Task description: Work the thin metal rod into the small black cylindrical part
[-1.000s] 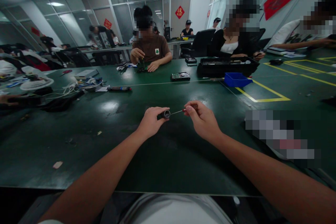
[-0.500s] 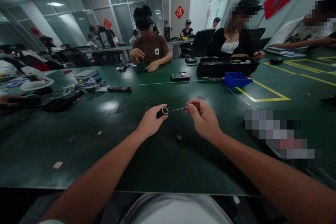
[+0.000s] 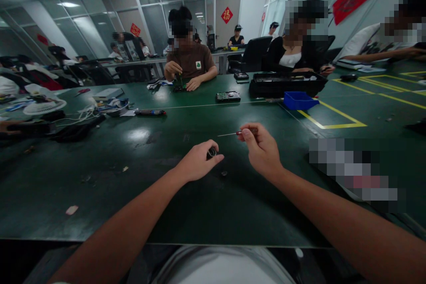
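Between the thumb and fingers of my left hand (image 3: 199, 161) is a small black cylinder (image 3: 211, 153) with a pale ring at its open end, mostly covered by the fingers. My right hand (image 3: 262, 148) grips the reddish handle of a screwdriver (image 3: 229, 134). Its thin metal shaft points left, and the tip is above and apart from the black cylinder. A small scrap (image 3: 224, 173) lies on the green table (image 3: 199, 213) just below my left hand.
Across the table a person works with a tool on a small board. A hard drive (image 3: 228, 96), a black tray (image 3: 288, 84) and a blue bin (image 3: 300, 100) stand ahead. A cluttered bowl (image 3: 115, 108) sits at left; a pixelated item (image 3: 349, 168) lies at right.
My left hand has moved down and slightly right, tilting the black cylinder so less of it shows. My right hand has shifted slightly right, and the screwdriver tip is farther from the cylinder.
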`<state>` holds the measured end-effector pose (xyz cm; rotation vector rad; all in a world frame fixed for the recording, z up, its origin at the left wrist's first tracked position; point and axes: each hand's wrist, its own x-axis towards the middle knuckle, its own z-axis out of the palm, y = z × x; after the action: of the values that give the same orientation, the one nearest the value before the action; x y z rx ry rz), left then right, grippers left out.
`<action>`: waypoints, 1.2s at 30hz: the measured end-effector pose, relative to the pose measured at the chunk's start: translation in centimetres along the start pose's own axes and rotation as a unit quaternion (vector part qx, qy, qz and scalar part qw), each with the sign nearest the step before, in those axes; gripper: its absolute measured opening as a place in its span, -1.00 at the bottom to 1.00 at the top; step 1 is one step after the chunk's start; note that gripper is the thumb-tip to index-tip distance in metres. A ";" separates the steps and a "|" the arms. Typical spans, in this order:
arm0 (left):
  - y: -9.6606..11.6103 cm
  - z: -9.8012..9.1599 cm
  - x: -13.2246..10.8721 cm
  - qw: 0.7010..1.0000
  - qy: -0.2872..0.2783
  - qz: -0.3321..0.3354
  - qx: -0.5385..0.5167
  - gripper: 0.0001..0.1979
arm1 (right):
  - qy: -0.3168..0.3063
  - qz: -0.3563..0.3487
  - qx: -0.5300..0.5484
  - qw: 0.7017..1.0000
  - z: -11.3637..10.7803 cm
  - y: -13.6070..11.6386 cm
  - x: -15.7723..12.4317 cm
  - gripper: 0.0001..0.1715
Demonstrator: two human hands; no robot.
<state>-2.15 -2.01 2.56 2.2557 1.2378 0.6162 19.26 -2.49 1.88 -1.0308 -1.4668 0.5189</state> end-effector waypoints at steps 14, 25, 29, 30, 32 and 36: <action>-0.1 0.5 -0.2 0.962 -0.192 0.141 0.137 -0.70 | -0.014 0.008 0.005 1.000 0.1 0.0 0.0 -0.76; -1.3 -1.1 0.5 0.993 -0.088 -0.006 -0.083 -0.75 | -0.040 0.014 -0.008 0.999 0.0 0.3 0.1 -0.72; -2.4 -2.3 0.9 0.983 -0.008 -0.078 -0.166 -0.67 | -0.047 0.016 -0.008 0.999 0.0 0.4 0.1 -0.70; -2.7 -2.6 1.0 0.976 0.016 -0.094 -0.195 -0.65 | -0.048 0.016 -0.007 0.999 0.0 0.5 0.1 -0.70; -3.3 -3.2 1.2 0.956 0.066 -0.118 -0.262 -0.65 | -0.051 0.018 -0.006 0.999 0.0 0.5 0.1 -0.71; -4.3 -4.7 1.3 0.898 0.143 -0.151 -0.387 -0.68 | -0.052 0.020 -0.006 0.998 0.0 0.5 0.1 -0.72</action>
<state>-7.05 2.07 3.85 1.3171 1.1570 1.1068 19.45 -2.20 1.52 -1.0584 -1.5437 0.6008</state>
